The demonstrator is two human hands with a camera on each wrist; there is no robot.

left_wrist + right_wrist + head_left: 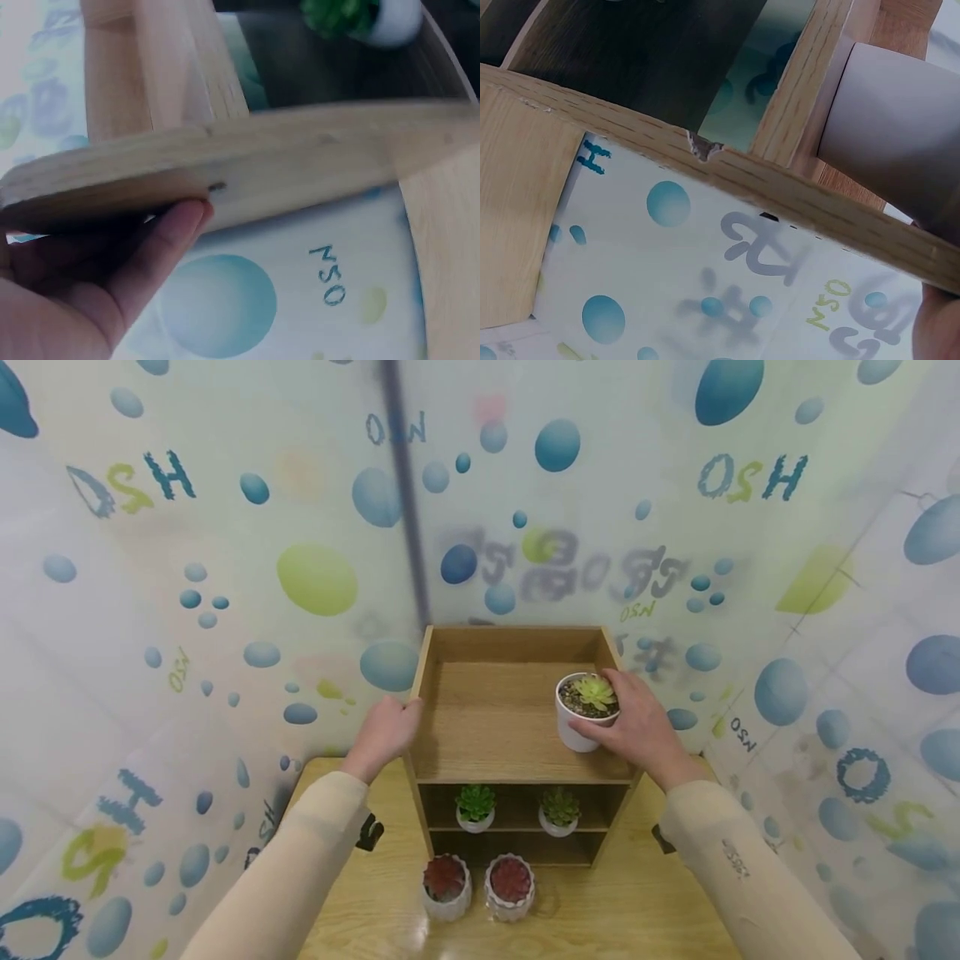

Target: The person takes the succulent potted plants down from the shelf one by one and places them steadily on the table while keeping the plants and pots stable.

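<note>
My right hand (633, 718) grips a white pot (576, 739) with a yellow-green succulent (594, 692), thumb at the front and fingers round the far right side. The pot is at the right end of the top tier of a wooden shelf (495, 718). In the right wrist view the smooth white pot (900, 127) stands behind the side panel, and only part of the hand (937, 322) shows. My left hand (386, 735) holds the shelf's left side panel. The left wrist view shows its thumb (176, 225) against the panel's outer face; the other fingers are mostly hidden.
Two small potted green succulents, one left (476, 806) and one right (559, 810), stand on the middle tier. Before the shelf, two ribbed white pots with reddish succulents (446, 897) (510, 889) stand on the wooden table (600, 927). Patterned curtains (225, 568) surround it.
</note>
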